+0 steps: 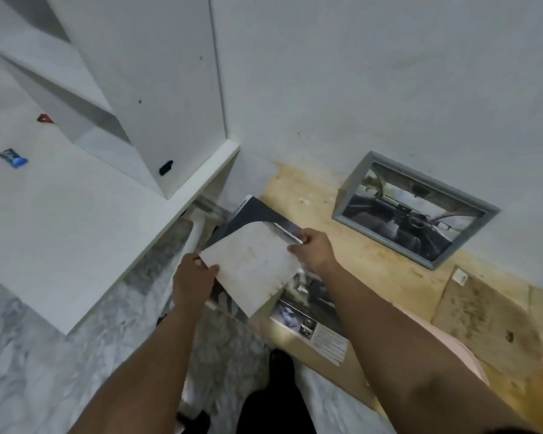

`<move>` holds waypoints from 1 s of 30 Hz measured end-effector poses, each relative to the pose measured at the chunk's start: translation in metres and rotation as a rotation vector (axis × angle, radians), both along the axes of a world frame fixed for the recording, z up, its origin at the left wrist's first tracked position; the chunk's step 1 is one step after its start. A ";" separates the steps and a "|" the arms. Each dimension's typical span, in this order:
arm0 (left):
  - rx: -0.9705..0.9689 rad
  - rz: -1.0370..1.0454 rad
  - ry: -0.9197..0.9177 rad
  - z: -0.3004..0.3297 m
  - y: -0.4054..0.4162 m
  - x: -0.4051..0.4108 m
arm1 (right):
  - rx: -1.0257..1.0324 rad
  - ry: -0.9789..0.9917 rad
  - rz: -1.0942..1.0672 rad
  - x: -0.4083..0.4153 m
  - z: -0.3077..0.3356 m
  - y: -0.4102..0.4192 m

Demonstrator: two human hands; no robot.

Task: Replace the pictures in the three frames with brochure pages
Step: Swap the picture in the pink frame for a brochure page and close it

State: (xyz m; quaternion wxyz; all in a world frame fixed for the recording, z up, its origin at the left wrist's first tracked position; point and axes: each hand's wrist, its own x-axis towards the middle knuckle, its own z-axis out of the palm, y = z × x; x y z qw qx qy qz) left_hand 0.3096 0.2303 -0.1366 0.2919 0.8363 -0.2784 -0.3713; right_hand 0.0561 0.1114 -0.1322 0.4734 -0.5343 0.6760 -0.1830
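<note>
Both hands, left [195,277] and right [315,249], clamp a white sheet [251,261] over the brochure [311,324] | likely sizing it | grey frame [416,209] leans on wall

A grey frame [416,211] holding a car-interior picture leans on the wall at the wooden board's [367,270] far edge. A white sheet [251,264] is held above the open brochure [311,321] at its near-left edge.

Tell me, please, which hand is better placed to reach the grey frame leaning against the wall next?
The right hand, probably. The grey frame stands on the right side, nearer that hand, while the left hand grips the white sheet at its far edge and would have to cross over.
</note>
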 end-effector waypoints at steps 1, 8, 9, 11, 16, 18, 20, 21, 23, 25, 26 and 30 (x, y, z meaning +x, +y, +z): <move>0.023 -0.004 -0.028 -0.007 0.000 0.004 | -0.013 0.031 0.044 0.006 -0.012 -0.007; 0.197 -0.163 -0.313 -0.025 0.006 0.005 | -0.074 0.321 0.348 0.022 -0.045 -0.014; 0.194 -0.171 -0.341 -0.022 0.005 0.003 | -0.098 0.343 0.348 0.020 -0.042 -0.013; 0.128 -0.199 -0.415 -0.014 0.000 -0.005 | -0.127 0.350 0.304 0.010 -0.033 -0.016; -0.065 -0.489 -0.478 -0.004 -0.030 -0.052 | -0.037 0.397 0.195 -0.046 -0.009 -0.020; -0.092 -0.669 -0.479 -0.005 -0.039 -0.082 | 0.013 0.476 0.208 -0.071 -0.002 -0.011; -0.108 -0.818 -0.503 -0.008 -0.042 -0.112 | 0.073 0.549 0.261 -0.092 0.000 0.002; -0.112 -0.883 -0.517 -0.010 -0.041 -0.125 | 0.103 0.576 0.300 -0.100 -0.002 0.010; -0.092 -1.005 -0.531 -0.017 -0.036 -0.145 | 0.146 0.625 0.363 -0.111 -0.007 0.027; -0.050 -1.100 -0.542 -0.026 -0.029 -0.156 | 0.134 0.668 0.380 -0.116 -0.017 0.040; -0.035 -1.126 -0.550 -0.031 -0.024 -0.158 | 0.123 0.679 0.366 -0.116 -0.021 0.044; 0.001 -1.146 -0.552 -0.043 -0.010 -0.158 | 0.098 0.669 0.319 -0.116 -0.025 0.047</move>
